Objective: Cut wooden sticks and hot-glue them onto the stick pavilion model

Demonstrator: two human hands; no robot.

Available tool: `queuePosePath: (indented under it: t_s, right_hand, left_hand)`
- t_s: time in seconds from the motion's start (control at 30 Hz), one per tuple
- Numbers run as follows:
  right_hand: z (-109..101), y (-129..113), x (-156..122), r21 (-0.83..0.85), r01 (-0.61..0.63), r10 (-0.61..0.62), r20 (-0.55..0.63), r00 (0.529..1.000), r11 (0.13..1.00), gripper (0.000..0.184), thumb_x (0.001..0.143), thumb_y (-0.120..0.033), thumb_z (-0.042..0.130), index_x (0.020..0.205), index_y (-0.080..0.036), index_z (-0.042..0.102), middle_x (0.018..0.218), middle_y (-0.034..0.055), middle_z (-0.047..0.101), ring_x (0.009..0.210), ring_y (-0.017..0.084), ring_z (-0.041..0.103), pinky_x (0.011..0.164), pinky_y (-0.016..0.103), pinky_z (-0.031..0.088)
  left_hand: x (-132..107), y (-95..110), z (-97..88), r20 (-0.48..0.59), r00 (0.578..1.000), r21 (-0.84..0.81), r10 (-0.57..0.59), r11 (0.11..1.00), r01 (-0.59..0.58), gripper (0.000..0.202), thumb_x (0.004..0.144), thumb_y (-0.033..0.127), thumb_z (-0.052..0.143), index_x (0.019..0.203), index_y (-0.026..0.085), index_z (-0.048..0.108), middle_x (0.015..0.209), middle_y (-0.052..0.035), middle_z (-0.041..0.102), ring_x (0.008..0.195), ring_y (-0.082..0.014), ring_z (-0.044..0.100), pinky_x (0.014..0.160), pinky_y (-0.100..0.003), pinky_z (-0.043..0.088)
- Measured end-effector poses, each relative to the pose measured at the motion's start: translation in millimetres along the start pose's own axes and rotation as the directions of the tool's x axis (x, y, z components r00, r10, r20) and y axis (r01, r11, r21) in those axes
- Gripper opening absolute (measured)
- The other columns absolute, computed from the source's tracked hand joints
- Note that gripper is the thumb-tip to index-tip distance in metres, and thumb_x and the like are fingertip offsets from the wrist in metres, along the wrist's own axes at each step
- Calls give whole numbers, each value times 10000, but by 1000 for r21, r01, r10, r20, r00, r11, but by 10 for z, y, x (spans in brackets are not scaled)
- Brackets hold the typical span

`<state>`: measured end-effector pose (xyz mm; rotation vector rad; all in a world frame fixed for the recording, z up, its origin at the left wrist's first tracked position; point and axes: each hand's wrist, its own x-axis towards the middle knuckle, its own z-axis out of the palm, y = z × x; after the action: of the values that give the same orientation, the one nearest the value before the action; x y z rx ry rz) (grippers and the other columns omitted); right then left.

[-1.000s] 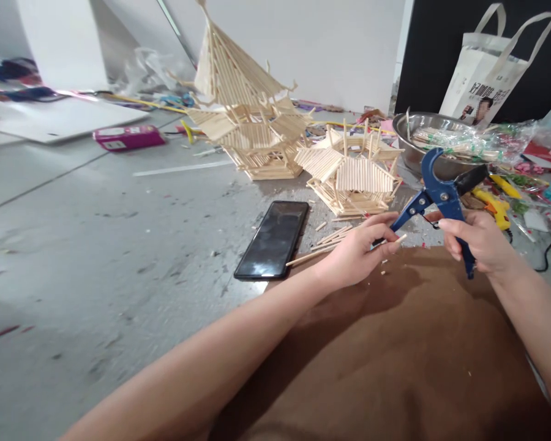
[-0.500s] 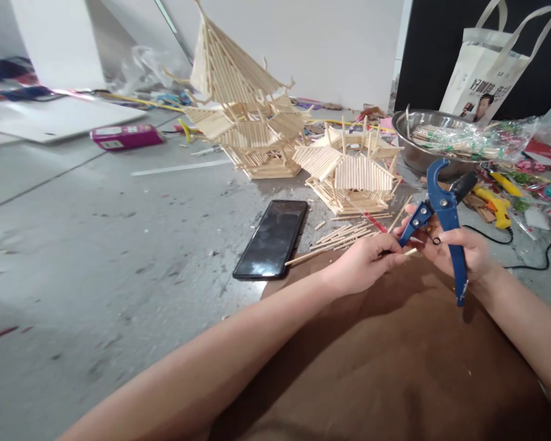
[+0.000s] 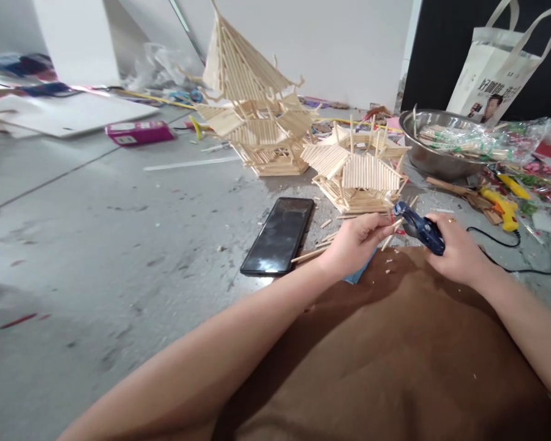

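Note:
My left hand is closed in a pinch on a thin wooden stick that points right into the jaw of the blue cutter. My right hand is wrapped round the blue cutter, which lies tilted low with its head toward the stick. Both hands hover over a brown cloth on my lap. More cut sticks lie on the floor under my left hand, beside a black phone.
Two stick-built pagoda models stand ahead, a tall one and a lower one. A steel bowl of sticks, a yellow glue gun with a black cord, and a white tote bag are at right. A pink box lies far left.
The blue cutter came down from upright to low and tilted, its head now at the stick in my left hand. Both hands stayed close together; the view shifted slightly.

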<state>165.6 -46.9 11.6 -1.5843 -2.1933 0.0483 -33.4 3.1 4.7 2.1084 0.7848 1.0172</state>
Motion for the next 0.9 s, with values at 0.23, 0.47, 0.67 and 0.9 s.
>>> queuePosePath:
  t_s: [0.23,0.47,0.67,0.9]
  right_hand:
    - [1,-58,-16,-15,22,-22,29,999,1000,388,702,-293,474,1064,-160,434,969,123,577,912,257,527,784,376,395]
    - [-5,-71,-30,-10,23,-22,54,998,1000,350,707,-285,471,1036,-172,439,941,115,593,858,253,543,728,368,406]
    - [-12,-89,-34,-20,5,-4,77,997,1000,339,721,-307,463,1029,-167,439,944,117,592,845,251,548,706,356,405]
    - [6,-76,-40,-37,0,2,65,998,999,321,722,-316,460,1012,-180,443,915,107,606,818,249,559,683,347,398]
  left_hand:
    - [-8,4,-1,60,997,10,40,999,-40,204,819,253,437,785,126,593,736,-53,628,697,-125,567,687,-255,455]
    - [-21,-2,2,95,995,24,40,999,-42,217,826,244,421,863,131,602,784,-63,631,752,-151,577,701,-268,455]
    - [-25,3,-1,98,995,44,36,998,-40,210,818,231,427,792,118,601,748,-71,623,759,-168,579,708,-281,451]
    - [-28,13,0,100,995,74,23,997,-30,187,811,217,434,784,133,600,748,-57,628,752,-157,580,693,-262,454]
